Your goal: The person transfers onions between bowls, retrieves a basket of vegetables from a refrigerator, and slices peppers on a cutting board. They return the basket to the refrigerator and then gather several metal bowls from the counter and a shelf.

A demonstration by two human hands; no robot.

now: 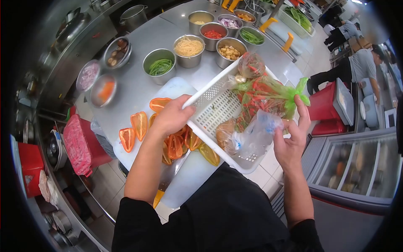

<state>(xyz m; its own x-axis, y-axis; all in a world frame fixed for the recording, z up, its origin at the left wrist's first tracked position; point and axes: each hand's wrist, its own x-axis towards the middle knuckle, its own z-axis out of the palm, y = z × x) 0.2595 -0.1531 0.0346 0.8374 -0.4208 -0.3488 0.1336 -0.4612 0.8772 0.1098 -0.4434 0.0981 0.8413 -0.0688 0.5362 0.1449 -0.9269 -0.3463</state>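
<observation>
My left hand (171, 115) is closed on the rim of a white perforated plastic basket (210, 110), which is tilted above the table edge. Inside the basket are a bag of red chillies (258, 94) tied with a green knot (299, 94), a smaller tied bag of red pieces (251, 65), a brown bagged item (226, 133) and a crumpled clear plastic bag (260, 130). My right hand (296, 136) pinches the clear bag between thumb and fingers, its index finger against the green knot. Halved orange-red peppers (139, 124) lie beside and partly behind my left forearm.
A white cutting board (184, 185) and a yellow-handled knife (158, 197) lie close to my body. Metal bowls of cut vegetables, including green strips (160, 66), stand across the steel table (130, 84). A glass-topped freezer (357, 164) and a co-worker (363, 67) are at right.
</observation>
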